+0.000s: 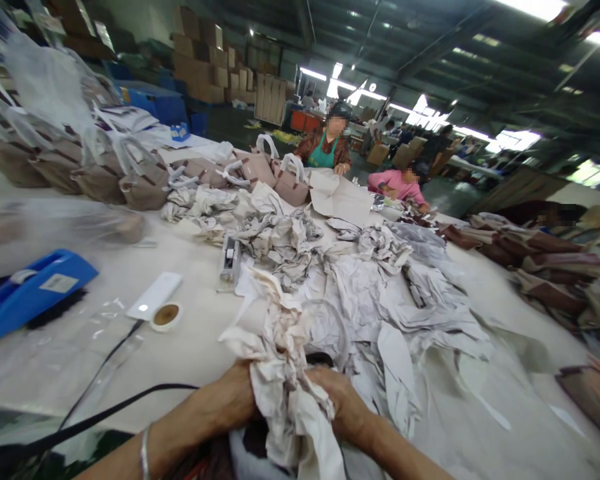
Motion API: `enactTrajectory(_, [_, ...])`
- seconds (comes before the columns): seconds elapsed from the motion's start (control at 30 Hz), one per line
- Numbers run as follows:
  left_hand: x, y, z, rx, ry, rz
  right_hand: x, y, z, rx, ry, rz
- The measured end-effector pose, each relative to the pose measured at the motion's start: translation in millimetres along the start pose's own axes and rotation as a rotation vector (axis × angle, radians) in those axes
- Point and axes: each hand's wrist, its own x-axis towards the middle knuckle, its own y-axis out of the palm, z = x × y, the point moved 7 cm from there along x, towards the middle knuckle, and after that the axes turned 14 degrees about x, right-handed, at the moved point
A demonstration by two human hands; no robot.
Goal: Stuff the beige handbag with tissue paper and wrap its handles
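A long bunch of crumpled white paper stands between my hands at the bottom centre. My left hand grips it from the left, and my right hand is closed against its right side; some fingertips are hidden behind the paper. Just beyond my right hand rises a pale wrapped loop like a bag handle, with a dark edge near its foot. What lies beneath my hands is mostly covered. A heap of crumpled paper spreads over the table in front of them.
On the white table lie a blue dustpan, a tape roll, a white corded device and a clear tape dispenser. Brown handbags line the far left. Brown pieces are piled right. Co-workers sit beyond.
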Motion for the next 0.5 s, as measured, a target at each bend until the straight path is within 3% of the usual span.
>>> enactTrajectory(0.13, [18.2,-12.6,-12.2,-0.057,0.037,-0.005,-5.7,7.9,-18.6,-0.194,0.25,0.191])
enactTrajectory(0.23, [15.5,-7.0,-10.9,0.006,0.045,-0.001,3.6,16.0,-25.6,-0.238,0.345,0.239])
enactTrajectory(0.33, [8.2,-5.6,-1.5,0.087,0.025,-0.038,10.0,17.2,-24.4,-0.167,0.326,0.239])
enactTrajectory(0.43, [3.1,-11.7,7.1,0.177,-0.037,-0.116,3.7,9.5,-5.9,0.018,0.251,0.351])
enactTrajectory(0.5, [1.9,-14.2,9.9,0.18,-0.091,-0.149,-6.5,-5.2,10.0,0.057,0.3,0.418])
